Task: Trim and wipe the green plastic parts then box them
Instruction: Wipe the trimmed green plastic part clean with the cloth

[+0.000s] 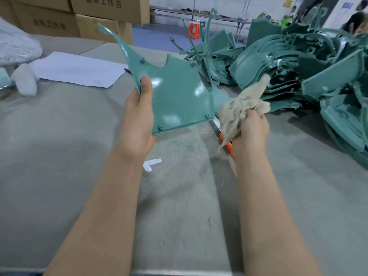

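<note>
My left hand (137,120) grips the left edge of a flat green plastic part (175,92) and holds it tilted above the table, its long thin horn pointing up and left. My right hand (251,130) is shut on a bunched beige rag (245,100) just right of the part's lower right corner. An orange-handled cutter (227,144) pokes out below that same hand, partly hidden by rag and fingers. A big heap of green plastic parts (298,64) lies at the right.
The grey cloth-covered table (59,146) carries a white paper sheet (79,68), white foam wads (25,80) at the far left and a scrap of white tape (152,163). Cardboard boxes (89,16) are stacked behind. A person sits at the far right.
</note>
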Available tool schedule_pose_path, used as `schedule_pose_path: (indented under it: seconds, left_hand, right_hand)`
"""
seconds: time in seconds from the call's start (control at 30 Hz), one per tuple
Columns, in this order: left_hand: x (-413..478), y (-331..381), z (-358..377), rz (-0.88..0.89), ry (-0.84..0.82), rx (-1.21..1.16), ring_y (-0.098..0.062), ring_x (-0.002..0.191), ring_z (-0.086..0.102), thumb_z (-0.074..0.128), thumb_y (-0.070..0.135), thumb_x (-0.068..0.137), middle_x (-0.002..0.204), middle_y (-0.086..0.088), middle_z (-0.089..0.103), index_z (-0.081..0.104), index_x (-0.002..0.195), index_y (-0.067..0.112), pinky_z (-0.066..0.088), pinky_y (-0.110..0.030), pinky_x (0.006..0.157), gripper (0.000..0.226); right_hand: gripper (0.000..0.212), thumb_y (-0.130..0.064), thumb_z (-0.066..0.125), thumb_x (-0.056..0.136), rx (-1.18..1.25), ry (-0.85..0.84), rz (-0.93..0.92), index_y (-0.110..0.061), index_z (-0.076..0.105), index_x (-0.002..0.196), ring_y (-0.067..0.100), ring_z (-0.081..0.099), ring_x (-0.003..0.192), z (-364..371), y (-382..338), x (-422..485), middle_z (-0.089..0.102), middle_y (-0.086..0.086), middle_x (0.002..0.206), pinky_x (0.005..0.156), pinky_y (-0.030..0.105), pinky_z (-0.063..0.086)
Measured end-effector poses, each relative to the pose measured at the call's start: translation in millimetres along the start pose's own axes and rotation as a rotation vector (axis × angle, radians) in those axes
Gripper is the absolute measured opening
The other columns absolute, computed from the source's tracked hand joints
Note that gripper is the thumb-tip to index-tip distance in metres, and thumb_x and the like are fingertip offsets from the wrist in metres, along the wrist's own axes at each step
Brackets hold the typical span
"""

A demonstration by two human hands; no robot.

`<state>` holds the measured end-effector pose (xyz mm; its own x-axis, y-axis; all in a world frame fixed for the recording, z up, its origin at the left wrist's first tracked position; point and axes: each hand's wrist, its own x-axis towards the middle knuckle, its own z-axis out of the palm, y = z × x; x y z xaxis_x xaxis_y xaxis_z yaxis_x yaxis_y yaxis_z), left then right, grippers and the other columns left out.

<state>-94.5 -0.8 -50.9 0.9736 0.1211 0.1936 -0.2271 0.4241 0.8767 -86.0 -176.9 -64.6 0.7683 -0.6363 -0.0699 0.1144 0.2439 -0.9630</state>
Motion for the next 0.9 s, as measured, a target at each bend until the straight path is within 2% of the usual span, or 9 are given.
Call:
schedule_pose_path:
  seconds: [0.2, 0.3, 0.4, 0.5, 0.57, 0.67, 0.77, 0.83, 0.9]
  left_hand:
    - [-0.3, -7.2, 1.2, 0.098, 0.091, 0.240, 0.001, 0.100, 0.065, 0.043, 0.035, 0.101, 0.103, 0.017, 0.069, 0.060, 0.101, 0.028, 0.051, -0.031, 0.093, 0.019]
    - [-0.7, -14.4, 1.5, 0.355, 0.235, 0.612, -0.003, 0.117, 0.053, 0.052, 0.033, 0.096, 0.126, 0.006, 0.055, 0.043, 0.132, 0.017, 0.040, -0.026, 0.098, 0.040]
    - [-6.8, -25.1, 8.8, 0.610, 0.014, 1.141, -0.025, 0.146, 0.013, 0.055, 0.062, 0.081, 0.158, -0.009, 0.017, 0.017, 0.152, 0.015, 0.007, -0.045, 0.117, 0.094]
    - [-11.0, -34.6, 14.4, 0.551, -0.269, 1.486, -0.024, 0.147, -0.011, 0.055, 0.072, 0.073, 0.162, 0.004, -0.004, 0.002, 0.153, 0.033, -0.006, -0.060, 0.113, 0.104]
    - [-8.6, -38.2, 12.0, 0.521, -0.167, 1.578, -0.025, 0.147, -0.010, 0.066, 0.052, 0.079, 0.162, 0.002, -0.008, -0.003, 0.153, 0.032, -0.006, -0.060, 0.112, 0.103]
    - [-5.0, -32.5, 9.4, 0.612, 0.063, 1.458, -0.025, 0.147, 0.010, 0.067, 0.013, 0.076, 0.161, -0.004, 0.013, 0.013, 0.153, 0.025, -0.004, -0.052, 0.115, 0.095]
    - [-7.6, -27.2, 9.5, 0.561, 0.069, 1.120, -0.018, 0.127, 0.048, 0.059, 0.004, 0.083, 0.139, -0.012, 0.052, 0.046, 0.141, 0.015, 0.019, -0.040, 0.115, 0.060]
    - [-12.0, -20.4, 12.2, 0.379, 0.110, 0.719, -0.005, 0.085, 0.064, 0.055, 0.015, 0.094, 0.096, -0.008, 0.072, 0.066, 0.105, 0.013, 0.047, -0.021, 0.082, 0.016]
    - [-10.8, -14.9, 10.9, 0.186, 0.124, 0.435, 0.010, 0.064, 0.061, 0.057, 0.019, 0.095, 0.068, 0.017, 0.068, 0.060, 0.081, 0.025, 0.046, -0.008, 0.060, 0.015]
  right_hand:
    - [0.012, -0.023, 0.055, 0.098, -0.093, -0.651, -0.115, -0.022, 0.066, 0.093, 0.013, 0.070, 0.087, 9.3, -2.1, -24.5, 0.074, -0.005, 0.088, 0.080, 0.030, 0.059]
    - [0.033, -0.028, 0.053, 0.099, -0.416, -0.432, -0.416, -0.023, 0.058, 0.068, -0.002, 0.057, 0.056, 13.6, 0.4, -27.9, 0.063, -0.015, 0.057, 0.055, 0.017, 0.046]
    - [0.043, -0.033, 0.051, 0.099, -0.395, -0.143, -0.459, -0.026, 0.042, 0.058, 0.004, 0.035, 0.050, 16.8, 1.0, -20.6, 0.041, -0.014, 0.051, 0.056, 0.024, 0.032]
    - [0.044, -0.032, 0.051, 0.099, -0.342, -0.084, -0.479, -0.026, 0.040, 0.057, 0.007, 0.033, 0.054, 10.2, -3.6, -15.9, 0.038, -0.011, 0.055, 0.060, 0.027, 0.030]
    - [0.049, -0.032, 0.052, 0.099, -0.320, -0.197, -0.475, -0.026, 0.045, 0.051, 0.004, 0.032, 0.052, 8.5, -6.9, -20.6, 0.038, -0.014, 0.050, 0.055, 0.026, 0.030]
    - [0.045, -0.042, 0.049, 0.097, -0.220, -0.457, -0.430, -0.037, 0.059, 0.054, -0.003, 0.049, 0.061, 14.5, -12.8, -38.7, 0.054, -0.020, 0.061, 0.062, 0.019, 0.049]
    - [0.036, -0.047, 0.045, 0.096, 0.083, -0.428, -0.270, -0.026, 0.070, 0.081, 0.005, 0.068, 0.086, 15.8, -18.1, -42.5, 0.072, -0.010, 0.086, 0.086, 0.028, 0.056]
    - [0.024, -0.034, 0.047, 0.100, 0.200, -0.255, -0.197, -0.023, 0.064, 0.087, 0.002, 0.067, 0.076, 11.5, -23.0, -36.9, 0.071, -0.011, 0.079, 0.073, 0.020, 0.054]
    - [0.011, -0.019, 0.047, 0.098, 0.161, -0.084, -0.226, -0.028, 0.053, 0.100, 0.000, 0.062, 0.082, 6.3, -23.0, -29.0, 0.065, -0.010, 0.091, 0.075, 0.018, 0.049]
